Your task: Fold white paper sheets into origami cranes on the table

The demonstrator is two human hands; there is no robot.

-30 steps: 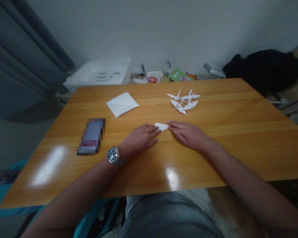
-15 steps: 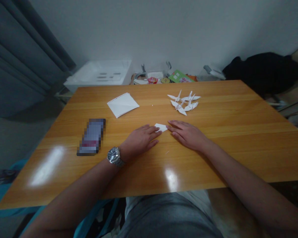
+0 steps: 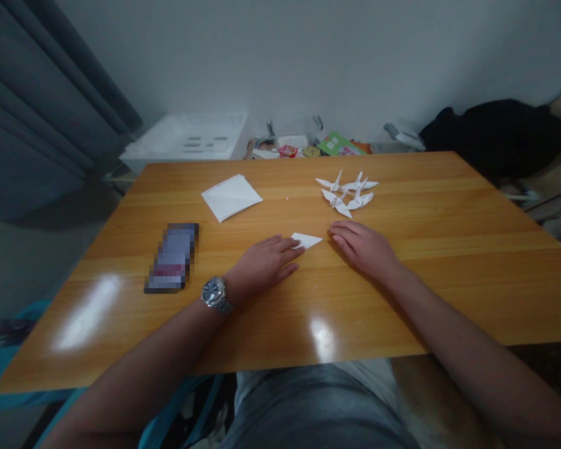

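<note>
A small white folded paper lies flat on the wooden table, its sharp point towards the right. The fingertips of my left hand rest on its left end and cover part of it; the fingers are stretched out and apart. My right hand lies on the table just right of the paper's tip, not touching it. Its fingers are loosely bent and hold nothing. Beyond it stands a cluster of several white paper cranes.
White sheets with a torn, perforated edge lie at the back left. A phone with a blurred-out screen is left of my left hand. Behind the table are a white foam box, a green packet and a dark cloth heap.
My right hand has moved off the paper to the right, and its fingers have drawn in a little. The paper's pointed right end now shows. My left hand has stayed in place.
</note>
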